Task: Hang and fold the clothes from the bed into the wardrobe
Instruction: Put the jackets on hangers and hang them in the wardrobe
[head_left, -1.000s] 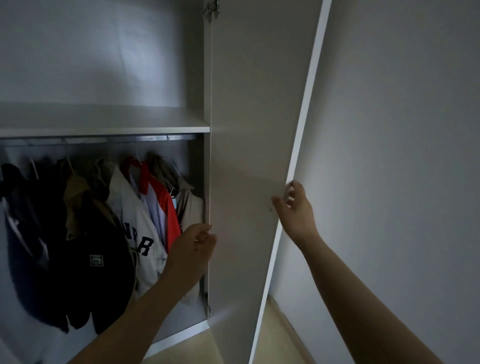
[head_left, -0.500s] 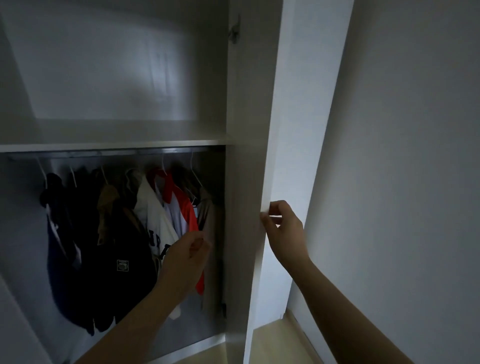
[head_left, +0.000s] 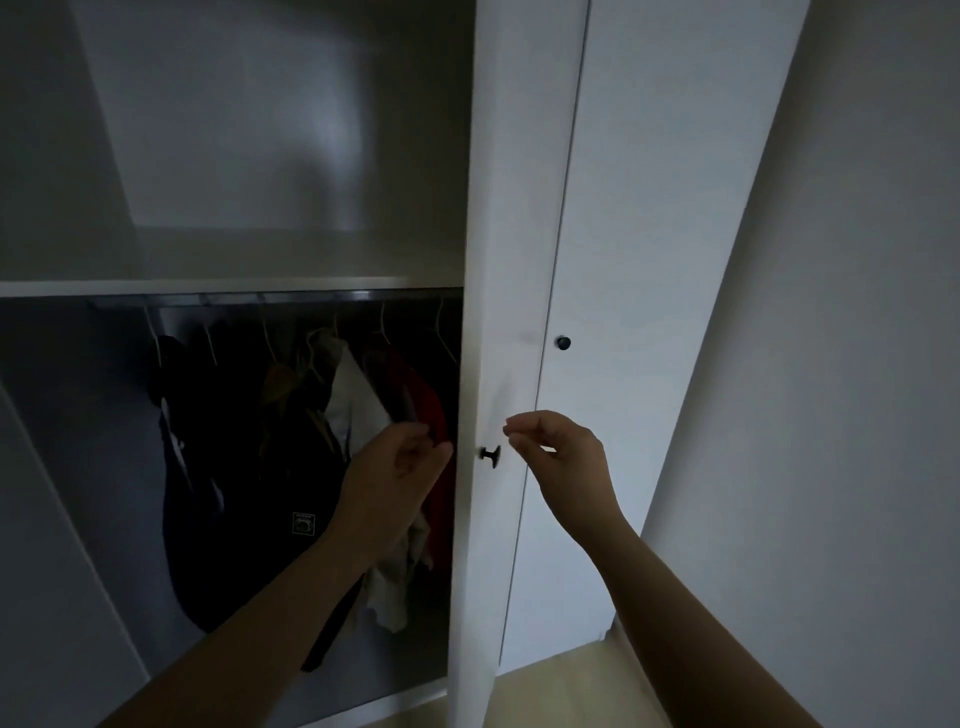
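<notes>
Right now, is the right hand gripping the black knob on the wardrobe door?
No, the right hand hovers beside the knob with fingers loosely curled and a gap between them.

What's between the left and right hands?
Head view: the door edge and its black knob lie between the left hand and the right hand.

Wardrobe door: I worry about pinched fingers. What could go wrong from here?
The left hand is in the opening beside the door and might get caught if it swings shut. The clothes close to its edge could get trapped. The right hand is near the knob but grips nothing.
</notes>
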